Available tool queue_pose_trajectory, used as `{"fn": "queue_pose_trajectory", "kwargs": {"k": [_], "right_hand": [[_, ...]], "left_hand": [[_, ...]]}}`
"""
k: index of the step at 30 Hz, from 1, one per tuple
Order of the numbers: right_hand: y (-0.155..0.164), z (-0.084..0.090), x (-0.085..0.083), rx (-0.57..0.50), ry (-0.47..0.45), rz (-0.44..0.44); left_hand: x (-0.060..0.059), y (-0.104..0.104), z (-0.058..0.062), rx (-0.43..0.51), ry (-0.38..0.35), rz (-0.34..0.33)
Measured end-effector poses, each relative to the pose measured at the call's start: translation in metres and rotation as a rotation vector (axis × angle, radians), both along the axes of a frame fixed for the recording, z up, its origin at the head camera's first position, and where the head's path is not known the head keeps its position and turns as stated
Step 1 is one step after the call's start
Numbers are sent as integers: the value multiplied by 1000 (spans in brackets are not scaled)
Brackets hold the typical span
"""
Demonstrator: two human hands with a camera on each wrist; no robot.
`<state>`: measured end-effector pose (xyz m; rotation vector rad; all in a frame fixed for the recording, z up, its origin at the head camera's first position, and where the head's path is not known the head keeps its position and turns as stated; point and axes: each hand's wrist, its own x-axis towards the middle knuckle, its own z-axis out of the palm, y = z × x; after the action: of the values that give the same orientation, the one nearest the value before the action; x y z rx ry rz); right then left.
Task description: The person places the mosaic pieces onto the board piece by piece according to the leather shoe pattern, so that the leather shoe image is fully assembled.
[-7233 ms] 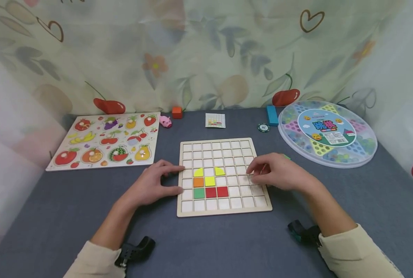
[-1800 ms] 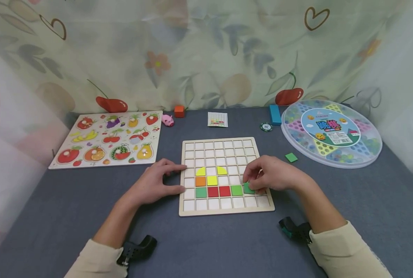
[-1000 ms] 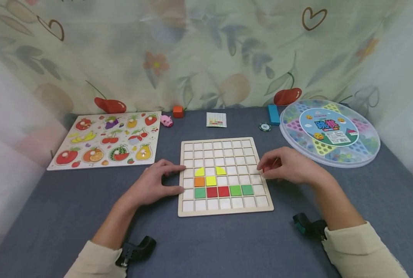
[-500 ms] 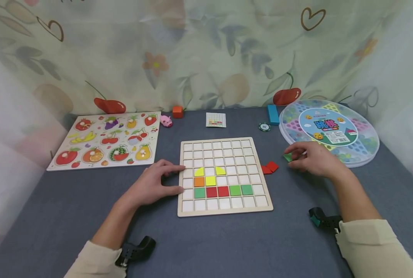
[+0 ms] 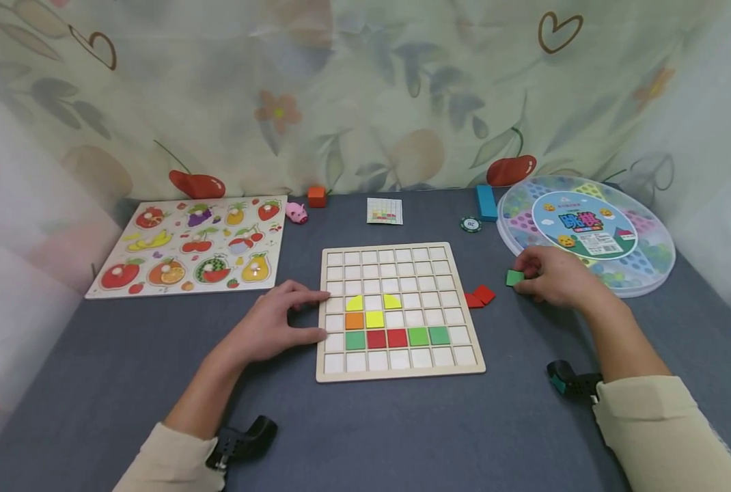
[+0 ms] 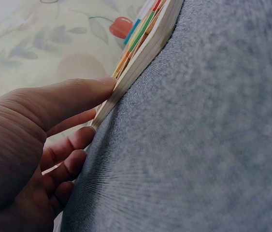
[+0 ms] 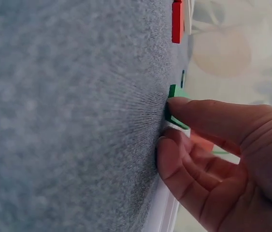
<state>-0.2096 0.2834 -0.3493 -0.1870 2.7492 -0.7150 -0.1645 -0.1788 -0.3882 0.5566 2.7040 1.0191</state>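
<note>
Now the grey felt-covered desk (image 5: 402, 437) fills the lower frame, with the round clear-lidded marble game box (image 5: 587, 232) at upper right and the flat wooden fruit peg puzzle (image 5: 193, 246) at upper left. In the centre lies the square wooden grid board (image 5: 402, 311). Its coloured row has grown since seven seconds ago: two green tiles now sit right of the two red ones, so that stretch of the pattern looks filled.

The left hand (image 5: 273, 324) has stayed put, thumb and straight fingers pressed against the board's left edge, steadying it, holding nothing.

The right hand (image 5: 556, 277) has left the board and moved to the right of centre, just below the game box. Its grip is narrow: thumb and fingertips pinch the small green square tile (image 5: 515, 277) that rests on the desk, seemingly the next piece.

Two loose red square tiles (image 5: 479, 296) lie between board and hand.
</note>
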Motion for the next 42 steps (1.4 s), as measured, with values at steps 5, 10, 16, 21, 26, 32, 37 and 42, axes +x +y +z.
{"fn": "queue_pose_trajectory", "kwargs": {"k": [5, 10, 16, 21, 26, 32, 37, 42], "right_hand": [[0, 0, 1, -70, 6, -22], [-3, 2, 2, -141, -4, -19], [-22, 11, 7, -210, 7, 45], [-47, 17, 9, -239, -21, 101], [-75, 19, 8, -231, -55, 158], [-110, 12, 8, -287, -121, 279], [-137, 9, 9, -297, -160, 329], [-156, 9, 9, -278, -200, 342]], "left_hand": [[-1, 0, 0, 1, 2, -1], [-1, 0, 0, -3, 1, 0], [0, 1, 0, -2, 1, 1], [-1, 1, 0, -1, 3, 0], [0, 2, 0, 0, 0, 1], [1, 2, 1, -15, -3, 11], [0, 1, 0, -16, -1, 12], [-1, 1, -1, -17, -4, 10]]}}
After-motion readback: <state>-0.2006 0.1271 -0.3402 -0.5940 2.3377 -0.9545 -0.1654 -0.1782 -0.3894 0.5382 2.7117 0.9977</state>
